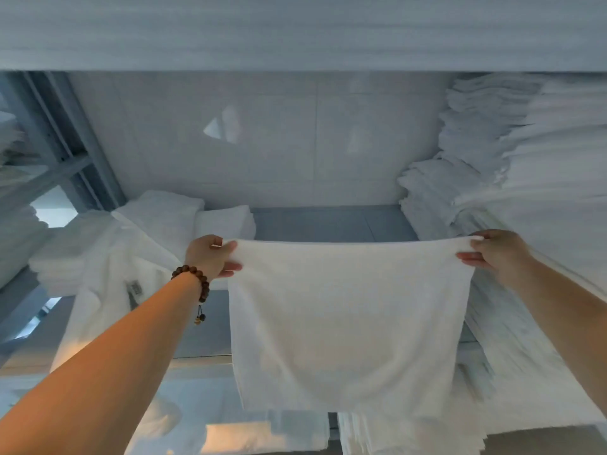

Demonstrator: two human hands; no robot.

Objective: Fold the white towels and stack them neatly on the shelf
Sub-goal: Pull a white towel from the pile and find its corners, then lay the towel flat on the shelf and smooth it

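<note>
A white towel [348,323] hangs spread flat in front of the shelf [331,224]. My left hand [210,256] pinches its upper left corner, and a brown bead bracelet sits on that wrist. My right hand [492,254] pinches the upper right corner. The top edge is stretched straight between both hands, and the lower edge hangs loose below the shelf board. Folded white towels [226,221] lie in low stacks at the back left of the shelf.
A tall stack of folded white towels [492,152] fills the right side of the shelf, up to the board above [295,34]. A loose white cloth with a label [111,284] hangs over the left stacks. A grey metal upright [72,139] stands at left. More towels lie below.
</note>
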